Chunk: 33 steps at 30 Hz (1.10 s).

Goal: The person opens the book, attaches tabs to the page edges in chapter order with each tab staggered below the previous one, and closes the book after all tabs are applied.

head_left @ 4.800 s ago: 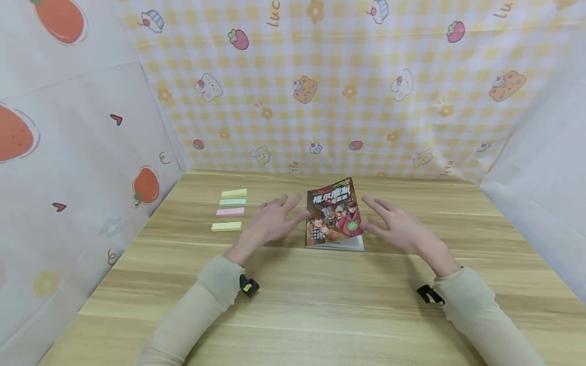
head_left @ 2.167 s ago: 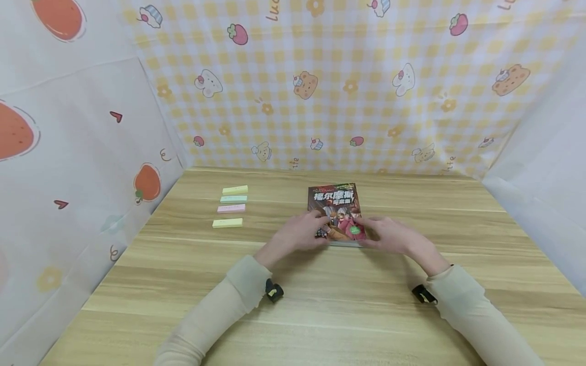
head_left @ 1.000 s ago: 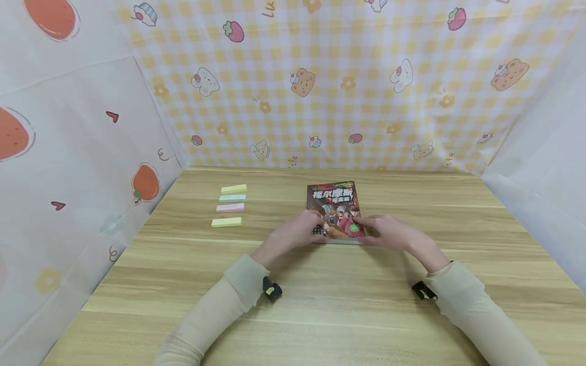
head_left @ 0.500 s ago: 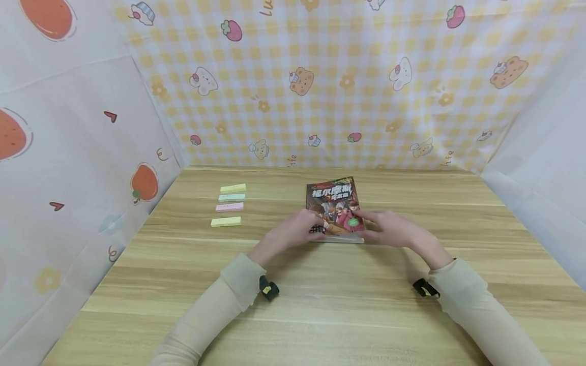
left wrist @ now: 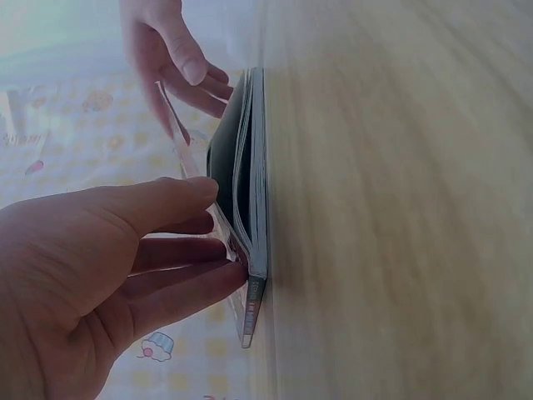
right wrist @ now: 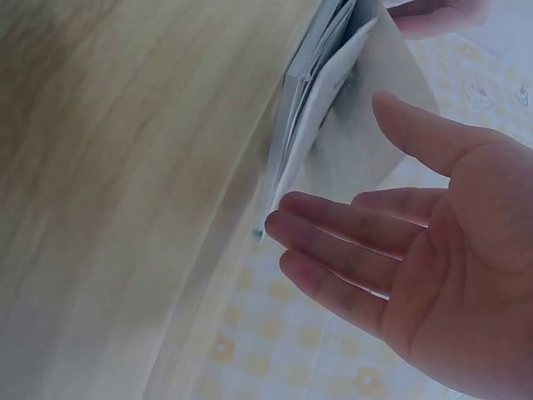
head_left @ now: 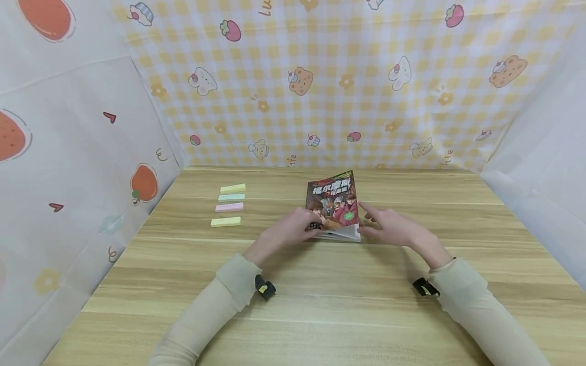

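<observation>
Hands part a paperback's cover on the wooden table (head_left: 320,305): the left hand (head_left: 286,231) pinches the book (head_left: 332,203) at its near spine corner, and the right hand (head_left: 391,229), fingers straight, lifts pages; a slow lift avoids creasing. Its long axis runs away from the person, title farthest.

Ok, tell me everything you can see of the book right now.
The book is a thin paperback with a dark red illustrated cover showing cartoon figures, a title in large characters and a green badge. It lies on the wooden table, near its middle. The front cover and some white pages are lifted at the near edge. The left hand holds the near left corner; the right hand has straight fingers at the right edge.
</observation>
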Tool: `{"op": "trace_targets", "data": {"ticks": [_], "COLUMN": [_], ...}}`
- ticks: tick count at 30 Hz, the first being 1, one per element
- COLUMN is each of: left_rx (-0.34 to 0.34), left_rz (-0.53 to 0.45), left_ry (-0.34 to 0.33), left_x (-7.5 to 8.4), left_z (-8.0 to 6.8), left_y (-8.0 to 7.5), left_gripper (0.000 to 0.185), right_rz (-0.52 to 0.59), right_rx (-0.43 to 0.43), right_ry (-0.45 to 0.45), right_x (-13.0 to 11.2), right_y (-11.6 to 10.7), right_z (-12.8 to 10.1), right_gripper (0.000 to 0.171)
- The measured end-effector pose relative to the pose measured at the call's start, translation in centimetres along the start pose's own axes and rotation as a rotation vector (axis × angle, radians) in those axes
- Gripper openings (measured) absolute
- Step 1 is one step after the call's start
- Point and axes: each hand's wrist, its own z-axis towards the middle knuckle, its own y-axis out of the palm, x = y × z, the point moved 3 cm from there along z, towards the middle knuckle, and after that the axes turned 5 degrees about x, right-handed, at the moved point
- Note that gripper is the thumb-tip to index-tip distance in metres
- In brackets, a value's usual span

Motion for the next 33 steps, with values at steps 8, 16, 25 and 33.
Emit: {"op": "trace_targets", "data": {"ticks": [8, 16, 25, 33], "left_rx": [-0.007, -0.006, 0.005, 0.03], "left_rz": [0.014, 0.038, -0.002, 0.023], "left_ry": [0.045, 0.095, 0.056, 0.062], "left_x": [-0.08, 0.1, 0.19, 0.33], "left_z": [-0.13, -0.37, -0.52, -0.48], "left_y": [-0.2, -0.35, -0.73, -0.85], "left_gripper": [0.013, 0.008, 0.012, 0.014], "right_rz": [-0.015, -0.004, -0.006, 0.017], "right_rx": [0.007, 0.033, 0.048, 0.042], "right_ry": [-0.06, -0.102, -0.099, -0.127], "right_x": [-0.32, -0.55, -0.64, -0.97], "right_y": [0.36, 0.68, 0.73, 1.04], "right_z": [0.07, 0.28, 0.21, 0.31], "right_gripper": [0.067, 0.044, 0.056, 0.053]}}
